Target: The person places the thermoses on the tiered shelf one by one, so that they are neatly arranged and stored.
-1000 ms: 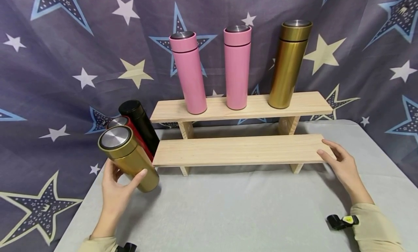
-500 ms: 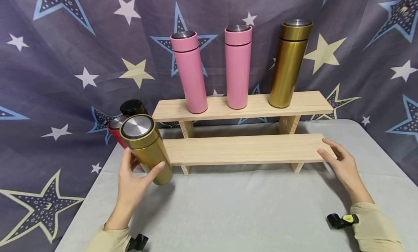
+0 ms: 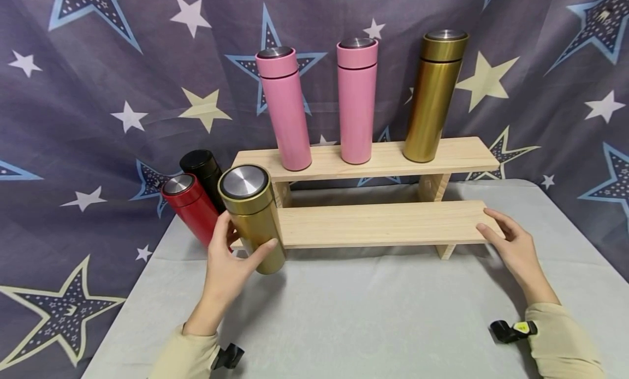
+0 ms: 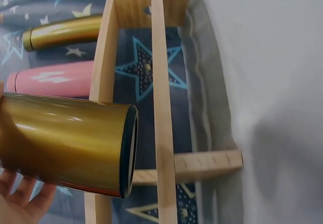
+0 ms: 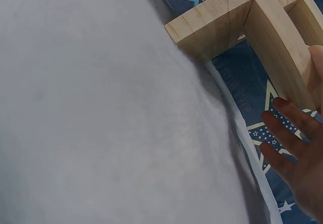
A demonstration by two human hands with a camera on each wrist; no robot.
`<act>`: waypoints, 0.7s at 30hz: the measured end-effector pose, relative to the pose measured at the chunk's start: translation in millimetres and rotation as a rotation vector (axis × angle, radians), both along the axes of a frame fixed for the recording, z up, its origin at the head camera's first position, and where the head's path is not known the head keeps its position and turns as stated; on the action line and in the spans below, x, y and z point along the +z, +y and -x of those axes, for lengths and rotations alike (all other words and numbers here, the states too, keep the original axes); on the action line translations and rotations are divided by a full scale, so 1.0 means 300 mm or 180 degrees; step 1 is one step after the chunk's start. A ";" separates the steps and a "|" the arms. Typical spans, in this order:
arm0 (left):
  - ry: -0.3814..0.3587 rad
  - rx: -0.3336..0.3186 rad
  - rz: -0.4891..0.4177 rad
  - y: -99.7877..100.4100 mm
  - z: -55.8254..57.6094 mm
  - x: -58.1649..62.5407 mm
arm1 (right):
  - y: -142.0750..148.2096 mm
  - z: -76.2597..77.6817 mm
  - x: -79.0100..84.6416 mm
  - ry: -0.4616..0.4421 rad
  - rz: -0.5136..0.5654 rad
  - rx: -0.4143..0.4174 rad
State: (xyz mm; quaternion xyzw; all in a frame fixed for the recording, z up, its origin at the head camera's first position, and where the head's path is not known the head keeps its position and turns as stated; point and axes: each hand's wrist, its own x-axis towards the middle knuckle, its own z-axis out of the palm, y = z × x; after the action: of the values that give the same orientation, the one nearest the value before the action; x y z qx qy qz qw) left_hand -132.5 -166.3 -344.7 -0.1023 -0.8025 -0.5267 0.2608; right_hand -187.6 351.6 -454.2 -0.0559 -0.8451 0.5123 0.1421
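Note:
My left hand point(image 3: 228, 272) grips a gold thermos point(image 3: 256, 223) with a steel-topped lid, thumb on its near side. It is held up in front of the left end of a two-tier wooden shelf point(image 3: 378, 225), covering part of the lower board. In the left wrist view the dark base of this thermos point(image 4: 70, 138) shows in the air, fingers point(image 4: 38, 204) underneath. At the lower board's right end, my right hand point(image 3: 516, 253) touches the wood with thumb and index finger. The right wrist view shows its other fingers point(image 5: 287, 133) spread and fairly straight.
Two pink thermoses, left point(image 3: 285, 111) and middle point(image 3: 357, 106), and another gold thermos point(image 3: 434, 100) stand on the upper board. Left of the shelf are a red thermos point(image 3: 194, 207) and a black thermos point(image 3: 202, 169). Behind the grey-covered table point(image 3: 373, 319) hangs a star-patterned cloth point(image 3: 162, 84).
My left hand has carried the gold thermos rightward, from beside the shelf to in front of its left end, uncovering the red thermos. The right hand stays at the shelf's right end.

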 end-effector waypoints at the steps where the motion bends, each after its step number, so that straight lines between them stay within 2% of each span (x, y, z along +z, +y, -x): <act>1: 0.0016 -0.0011 0.0013 0.007 0.002 0.001 | 0.001 0.001 0.000 -0.0009 -0.0016 -0.0003; 9: 0.0080 -0.0198 0.0070 0.068 0.020 0.013 | 0.004 -0.002 0.004 -0.0054 -0.0038 -0.0013; 21: 0.0102 -0.0515 0.0152 0.164 0.073 0.023 | 0.005 0.002 -0.002 -0.0028 -0.0020 -0.0008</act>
State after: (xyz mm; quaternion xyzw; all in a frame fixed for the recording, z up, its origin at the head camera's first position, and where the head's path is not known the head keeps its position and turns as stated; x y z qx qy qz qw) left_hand -154.4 -117.0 -337.9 -0.1814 -0.7998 -0.5250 0.2277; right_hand -188.3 353.1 -454.6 -0.0587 -0.8473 0.5092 0.1393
